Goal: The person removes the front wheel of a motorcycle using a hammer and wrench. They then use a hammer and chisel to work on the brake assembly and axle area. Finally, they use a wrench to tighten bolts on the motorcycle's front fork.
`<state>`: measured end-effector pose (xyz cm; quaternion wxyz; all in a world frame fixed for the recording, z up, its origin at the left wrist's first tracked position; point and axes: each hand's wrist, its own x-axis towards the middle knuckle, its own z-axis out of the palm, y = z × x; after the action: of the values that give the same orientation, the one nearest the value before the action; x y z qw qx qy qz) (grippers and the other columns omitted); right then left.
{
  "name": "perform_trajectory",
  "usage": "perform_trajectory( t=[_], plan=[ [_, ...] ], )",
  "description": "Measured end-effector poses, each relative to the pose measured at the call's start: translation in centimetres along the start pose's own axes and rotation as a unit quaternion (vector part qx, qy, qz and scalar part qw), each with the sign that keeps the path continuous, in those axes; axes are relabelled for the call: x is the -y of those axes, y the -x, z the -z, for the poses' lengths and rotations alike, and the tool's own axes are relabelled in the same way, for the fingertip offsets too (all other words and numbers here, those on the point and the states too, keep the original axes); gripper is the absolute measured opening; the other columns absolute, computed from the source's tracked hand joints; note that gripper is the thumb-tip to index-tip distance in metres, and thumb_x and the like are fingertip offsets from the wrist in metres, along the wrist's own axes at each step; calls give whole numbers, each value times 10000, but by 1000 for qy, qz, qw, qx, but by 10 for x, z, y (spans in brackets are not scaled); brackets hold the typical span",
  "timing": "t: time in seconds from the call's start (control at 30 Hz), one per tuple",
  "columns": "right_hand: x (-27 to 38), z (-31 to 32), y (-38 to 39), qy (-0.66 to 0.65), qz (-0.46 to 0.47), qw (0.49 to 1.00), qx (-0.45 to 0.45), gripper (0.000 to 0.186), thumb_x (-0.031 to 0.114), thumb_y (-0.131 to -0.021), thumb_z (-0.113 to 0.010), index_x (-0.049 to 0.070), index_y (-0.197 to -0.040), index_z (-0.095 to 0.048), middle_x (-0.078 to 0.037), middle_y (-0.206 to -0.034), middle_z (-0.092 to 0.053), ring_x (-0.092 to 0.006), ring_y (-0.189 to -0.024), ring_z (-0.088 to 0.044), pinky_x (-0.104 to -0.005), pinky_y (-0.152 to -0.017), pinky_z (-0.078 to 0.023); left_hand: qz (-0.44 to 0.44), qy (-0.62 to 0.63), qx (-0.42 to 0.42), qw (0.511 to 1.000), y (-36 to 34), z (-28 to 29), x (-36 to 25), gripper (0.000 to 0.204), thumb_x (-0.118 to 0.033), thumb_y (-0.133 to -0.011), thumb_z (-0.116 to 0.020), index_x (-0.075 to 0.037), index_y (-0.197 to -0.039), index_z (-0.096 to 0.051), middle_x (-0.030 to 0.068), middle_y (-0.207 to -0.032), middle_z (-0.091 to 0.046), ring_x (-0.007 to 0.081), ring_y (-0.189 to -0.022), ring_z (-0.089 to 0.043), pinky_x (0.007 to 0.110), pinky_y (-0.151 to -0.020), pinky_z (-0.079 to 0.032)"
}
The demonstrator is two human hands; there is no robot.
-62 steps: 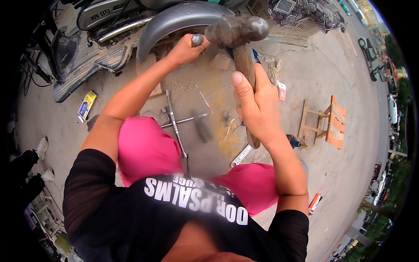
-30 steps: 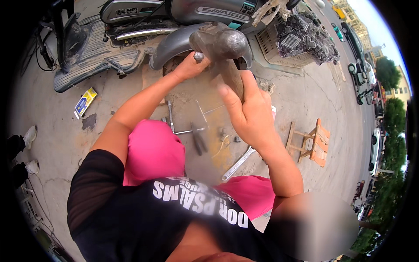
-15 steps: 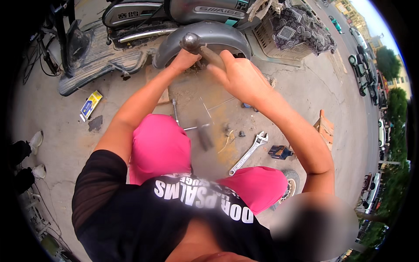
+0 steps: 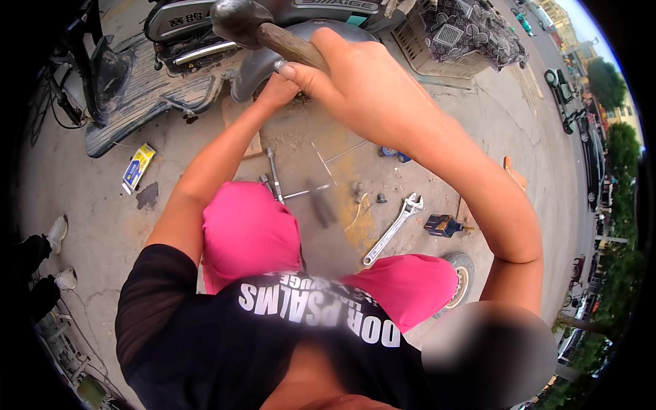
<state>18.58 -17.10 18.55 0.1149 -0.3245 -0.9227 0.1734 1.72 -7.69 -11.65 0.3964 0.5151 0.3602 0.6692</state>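
My right hand (image 4: pixel 372 89) is closed round the wooden handle of a hammer (image 4: pixel 290 45), raised above my left hand. The hammer's rounded metal head is at the upper left of the handle, in front of the scooter body. My left hand (image 4: pixel 279 91) is a fist beside the grey rear fender (image 4: pixel 254 68) of a scooter (image 4: pixel 195 51). A small shiny metal end pokes out above that fist; the rest of the piece is hidden in my fingers. My raised right hand and the hammer cover much of the fender and what is under it.
On the concrete lie an adjustable wrench (image 4: pixel 394 230), a socket wrench (image 4: pixel 275 175), a dark battery-like block (image 4: pixel 443 225) and a yellow-blue box (image 4: pixel 139 167). A small wheel (image 4: pixel 465 280) is beside my right knee. A plastic crate (image 4: pixel 447 65) stands far right. Someone's shoes (image 4: pixel 59 236) are at left.
My right hand has lifted the hammer up and toward me, its head moving up and left away from my left fist. My left hand stays by the fender. The view has shifted slightly.
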Motion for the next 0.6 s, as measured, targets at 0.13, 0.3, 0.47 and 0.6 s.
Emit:
perform_trajectory(
  t=[0.13, 0.3, 0.47, 0.6],
  plan=[
    [-27, -23, 7, 48, 64, 997, -1, 397, 380, -930, -554, -15, -937, -509, -241, -667, -600, -439, -670, -595, -502, -619, -462, 15, -1, 35, 999, 7, -20, -33, 216, -235, -944, -558, -31, -898, -612, 10, -840, -615, 112, -805, -533, 305, -744, -455],
    [-40, -27, -8, 81, 42, 994, 56, 385, 357, -913, -584, -21, -894, -519, -237, -663, -609, -435, -684, -615, -494, -626, -493, 33, -153, 4, 988, 3, 15, -25, 282, -296, -973, -550, -36, -909, -637, 3, -856, -624, 105, -836, -552, 282, -751, -457],
    [-15, -25, -10, 27, 72, 997, -11, 389, 356, -908, -588, -31, -871, -566, -239, -689, -632, -421, -698, -641, -492, -632, -515, 75, -128, -63, 987, 24, 6, -29, 242, -264, -937, -574, -33, -978, -635, 31, -920, -629, 120, -911, -569, 292, -846, -468],
    [-43, -40, -22, 57, 27, 998, 28, 412, 386, -918, -578, -20, -872, -527, -250, -692, -609, -428, -690, -608, -486, -612, -468, 67, -110, -40, 991, 12, -3, -37, 222, -249, -933, -572, -37, -971, -624, 31, -894, -618, 121, -882, -562, 291, -825, -464]
  ],
)
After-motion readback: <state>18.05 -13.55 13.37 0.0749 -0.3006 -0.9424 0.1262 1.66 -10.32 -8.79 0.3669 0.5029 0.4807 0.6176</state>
